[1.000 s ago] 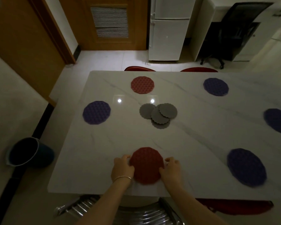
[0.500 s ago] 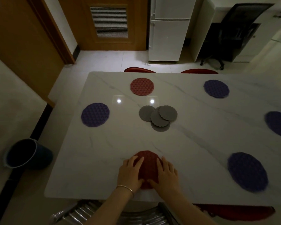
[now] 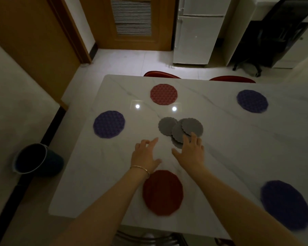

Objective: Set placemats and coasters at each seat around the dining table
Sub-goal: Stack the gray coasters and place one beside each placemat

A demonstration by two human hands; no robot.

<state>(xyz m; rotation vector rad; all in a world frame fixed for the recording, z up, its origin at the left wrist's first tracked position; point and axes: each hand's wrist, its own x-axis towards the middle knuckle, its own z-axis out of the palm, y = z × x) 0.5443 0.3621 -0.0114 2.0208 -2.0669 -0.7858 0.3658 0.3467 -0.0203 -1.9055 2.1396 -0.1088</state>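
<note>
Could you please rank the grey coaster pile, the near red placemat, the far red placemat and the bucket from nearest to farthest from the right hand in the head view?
From the right hand:
1. Grey coaster pile, under its fingertips, table centre.
2. Near red placemat, at the near edge.
3. Far red placemat, at the far edge.
4. Bucket, on the floor, left.

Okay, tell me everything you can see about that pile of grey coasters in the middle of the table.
The grey coasters lie in a loose, overlapping pile near the middle of the white marble-look table. They are round, flat discs with scalloped edges, matte and thin, possibly silicone or felt. At least four show, fanned out rather than neatly stacked. The right hand reaches over the pile's near edge, its fingertips covering the nearest coaster; whether they press it I cannot tell. The left hand stays beside the pile, apart from it.
</note>
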